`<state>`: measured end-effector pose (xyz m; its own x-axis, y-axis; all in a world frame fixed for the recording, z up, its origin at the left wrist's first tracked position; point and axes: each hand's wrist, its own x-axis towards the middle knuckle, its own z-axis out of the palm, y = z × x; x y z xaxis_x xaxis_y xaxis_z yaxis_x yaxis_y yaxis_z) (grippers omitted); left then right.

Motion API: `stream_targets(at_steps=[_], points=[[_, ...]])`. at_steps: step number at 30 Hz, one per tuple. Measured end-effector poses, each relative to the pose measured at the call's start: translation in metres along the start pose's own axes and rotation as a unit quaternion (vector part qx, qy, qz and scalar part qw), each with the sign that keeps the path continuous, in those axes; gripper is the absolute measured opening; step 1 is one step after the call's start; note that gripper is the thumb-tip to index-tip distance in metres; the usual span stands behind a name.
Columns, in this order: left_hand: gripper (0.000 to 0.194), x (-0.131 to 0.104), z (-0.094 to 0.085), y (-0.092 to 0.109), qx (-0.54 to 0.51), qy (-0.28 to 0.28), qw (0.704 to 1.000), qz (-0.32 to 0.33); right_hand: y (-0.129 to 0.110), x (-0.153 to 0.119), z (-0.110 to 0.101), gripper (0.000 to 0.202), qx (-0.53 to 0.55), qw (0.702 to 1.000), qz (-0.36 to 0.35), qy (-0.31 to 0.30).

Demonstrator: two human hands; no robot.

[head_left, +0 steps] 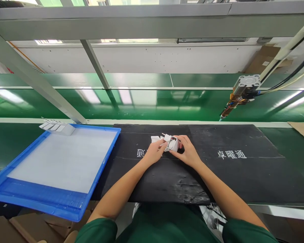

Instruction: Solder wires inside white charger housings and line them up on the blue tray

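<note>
White and open-sided, the small housing [175, 145] sits over the black mat [159, 180], gripped by the left hand [153, 152] and the right hand [188, 152]; steady, light pressure should spare what looks like wiring [171, 139] inside.

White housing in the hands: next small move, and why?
Probably steady the white housing with the right hand and ease the small dark parts inward with the left hand: they show through the housing's open side, the right fingers hold one side, and the left fingertips are at the other.
</note>
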<state>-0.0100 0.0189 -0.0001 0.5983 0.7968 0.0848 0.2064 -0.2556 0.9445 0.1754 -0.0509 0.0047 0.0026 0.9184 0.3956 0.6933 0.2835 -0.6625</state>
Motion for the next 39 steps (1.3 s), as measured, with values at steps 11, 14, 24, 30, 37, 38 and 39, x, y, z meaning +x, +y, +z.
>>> stream_targets(at_steps=[11,14,24,30,37,38,39], points=[[0.068,-0.008,0.023,-0.002,-0.169,0.032,0.985,-0.01,-0.01,-0.011,0.007,0.056,0.052,0.994,-0.096,0.022],[0.067,-0.009,0.013,0.007,-0.187,0.072,0.979,-0.024,0.001,-0.004,-0.011,0.047,0.095,0.99,-0.05,0.093],[0.055,-0.016,-0.005,0.028,-0.285,0.008,0.956,-0.068,0.13,0.067,-0.148,0.058,0.184,0.873,0.106,0.439],[0.053,-0.011,-0.002,0.021,-0.195,0.01,0.979,-0.052,0.114,0.089,-0.135,0.028,0.2,0.931,0.089,0.291],[0.049,0.0,0.002,0.007,-0.026,0.055,0.997,-0.044,0.03,0.069,-0.074,0.058,0.218,0.973,-0.013,0.077],[0.048,0.001,0.002,0.004,-0.011,0.061,0.997,-0.043,0.014,0.067,-0.066,0.056,0.206,0.977,-0.027,0.046],[0.047,0.002,0.002,0.003,0.006,0.068,0.997,-0.042,-0.001,0.065,-0.059,0.052,0.202,0.978,-0.039,0.027]])
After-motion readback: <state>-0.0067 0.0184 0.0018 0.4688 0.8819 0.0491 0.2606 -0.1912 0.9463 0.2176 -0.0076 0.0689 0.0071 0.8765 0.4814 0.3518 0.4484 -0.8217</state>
